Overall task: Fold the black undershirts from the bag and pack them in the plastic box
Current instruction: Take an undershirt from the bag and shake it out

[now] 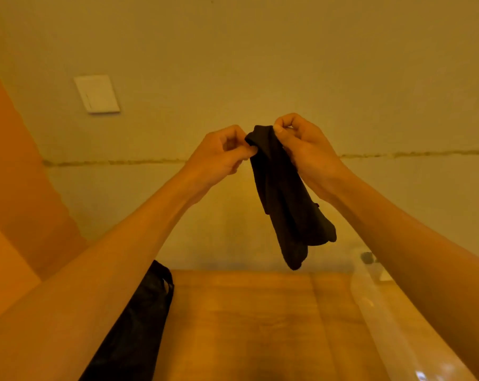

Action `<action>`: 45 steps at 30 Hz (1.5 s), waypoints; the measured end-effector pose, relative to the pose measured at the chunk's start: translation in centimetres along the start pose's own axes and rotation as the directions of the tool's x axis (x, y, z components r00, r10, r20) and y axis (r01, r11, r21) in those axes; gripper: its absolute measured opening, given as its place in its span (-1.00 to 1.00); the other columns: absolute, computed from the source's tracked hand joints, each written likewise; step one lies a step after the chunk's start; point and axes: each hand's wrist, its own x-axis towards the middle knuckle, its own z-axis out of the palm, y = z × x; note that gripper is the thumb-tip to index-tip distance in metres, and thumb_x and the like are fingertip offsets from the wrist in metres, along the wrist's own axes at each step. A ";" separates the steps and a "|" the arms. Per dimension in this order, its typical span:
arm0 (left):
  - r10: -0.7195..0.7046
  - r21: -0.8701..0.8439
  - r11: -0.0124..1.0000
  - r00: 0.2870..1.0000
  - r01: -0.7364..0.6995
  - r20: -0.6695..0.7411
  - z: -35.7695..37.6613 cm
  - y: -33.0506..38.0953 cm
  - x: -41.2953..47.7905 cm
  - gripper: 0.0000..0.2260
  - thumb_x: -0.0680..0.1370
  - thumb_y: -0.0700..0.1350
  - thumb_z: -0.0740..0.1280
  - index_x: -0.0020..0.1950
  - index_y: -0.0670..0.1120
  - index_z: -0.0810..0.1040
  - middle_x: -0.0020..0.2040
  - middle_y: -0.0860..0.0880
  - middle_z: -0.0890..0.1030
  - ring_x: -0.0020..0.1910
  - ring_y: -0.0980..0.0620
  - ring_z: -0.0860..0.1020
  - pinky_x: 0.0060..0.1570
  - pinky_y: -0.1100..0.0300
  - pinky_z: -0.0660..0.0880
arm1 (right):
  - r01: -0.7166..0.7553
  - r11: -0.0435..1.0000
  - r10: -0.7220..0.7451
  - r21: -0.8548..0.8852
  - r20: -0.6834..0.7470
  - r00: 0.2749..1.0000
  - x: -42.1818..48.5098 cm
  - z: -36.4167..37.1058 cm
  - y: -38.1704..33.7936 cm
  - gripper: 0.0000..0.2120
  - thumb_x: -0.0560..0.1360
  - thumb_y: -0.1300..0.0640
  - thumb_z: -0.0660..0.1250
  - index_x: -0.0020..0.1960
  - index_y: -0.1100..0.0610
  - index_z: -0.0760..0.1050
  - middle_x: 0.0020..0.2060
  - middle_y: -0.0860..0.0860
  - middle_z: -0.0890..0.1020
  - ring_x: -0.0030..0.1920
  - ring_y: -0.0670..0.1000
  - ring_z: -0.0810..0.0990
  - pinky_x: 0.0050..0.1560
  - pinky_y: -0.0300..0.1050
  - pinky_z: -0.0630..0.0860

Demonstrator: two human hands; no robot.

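A black undershirt [285, 204] hangs bunched and narrow in the air above the wooden table [246, 320]. My left hand [221, 155] pinches its top edge from the left with thumb and curled fingers. My right hand [301, 149] pinches the same top edge from the right. The black bag [139, 325] lies on the table at the lower left, partly hidden by my left forearm. The clear plastic box [381, 312] stands at the right, its rim and wall faintly visible behind my right forearm.
A pale wall rises behind the table, with a white switch plate [96, 94] at upper left. An orange-brown panel [21, 188] borders the left side. A small dark knob [367, 257] shows near the box's far corner.
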 end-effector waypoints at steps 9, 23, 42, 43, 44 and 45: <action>-0.030 0.125 0.991 0.997 0.040 -0.076 3.8 -0.8 -9.2 -0.76 0.58 -0.29 0.33 -0.24 -0.07 0.43 -0.18 0.00 0.58 -0.21 0.16 0.54 -0.14 0.25 0.43 | -0.189 0.980 0.191 -0.065 0.026 0.981 -10.5 0.1 1.9 -0.91 0.63 0.10 0.32 0.04 0.13 0.53 -0.12 0.02 0.69 -0.13 -0.04 0.65 -0.01 -0.06 0.51; 0.270 0.445 0.863 0.963 -0.237 -0.009 0.7 0.6 -17.8 -0.89 0.57 -0.18 0.42 -0.02 -0.09 0.49 -0.24 -0.06 0.56 -0.30 0.07 0.50 -0.27 0.15 0.43 | -0.068 0.971 0.060 -0.229 -0.041 0.997 -20.3 2.6 3.0 -0.61 0.57 0.04 0.42 -0.26 0.33 0.52 -0.41 0.05 0.46 -0.35 -0.04 0.42 -0.27 -0.05 0.31; 0.311 0.725 0.678 0.941 -0.123 -0.131 -4.1 -1.3 -17.6 -0.82 0.72 -0.11 0.19 0.12 -0.17 0.54 -0.15 -0.12 0.59 -0.17 -0.09 0.54 -0.21 0.03 0.41 | -0.039 0.574 0.016 -0.818 -0.036 0.999 -15.0 -7.4 0.4 -0.82 0.65 0.10 0.25 0.07 0.07 0.63 -0.07 0.03 0.63 0.05 0.15 0.60 -0.04 0.02 0.49; 0.301 0.707 0.695 0.946 -0.130 -0.122 -4.2 -2.0 -17.7 -0.82 0.71 -0.11 0.21 0.10 -0.17 0.55 -0.17 -0.13 0.59 -0.19 -0.09 0.54 -0.21 0.01 0.42 | -0.035 0.613 0.027 -0.790 -0.023 0.999 -15.4 -7.5 0.9 -0.82 0.66 0.11 0.24 0.05 0.08 0.62 -0.09 0.02 0.62 0.02 0.14 0.60 -0.05 0.01 0.47; 0.286 0.682 0.719 0.951 -0.135 -0.114 -4.1 -2.6 -18.0 -0.84 0.70 -0.10 0.23 0.07 -0.15 0.56 -0.19 -0.13 0.59 -0.21 -0.08 0.54 -0.20 0.01 0.42 | -0.044 0.657 0.041 -0.753 -0.022 0.999 -15.9 -7.4 1.3 -0.81 0.66 0.12 0.23 0.05 0.11 0.61 -0.10 0.03 0.61 -0.01 0.13 0.59 -0.09 -0.02 0.45; 0.258 0.646 0.753 0.959 -0.122 -0.119 -4.0 -3.1 -18.2 -0.85 0.69 -0.10 0.25 0.04 -0.13 0.56 -0.24 -0.11 0.58 -0.26 -0.04 0.53 -0.22 0.04 0.42 | -0.073 0.704 0.065 -0.707 -0.038 0.997 -16.4 -7.2 1.7 -0.80 0.67 0.12 0.22 0.07 0.14 0.61 -0.11 0.05 0.61 -0.04 0.11 0.58 -0.15 -0.06 0.43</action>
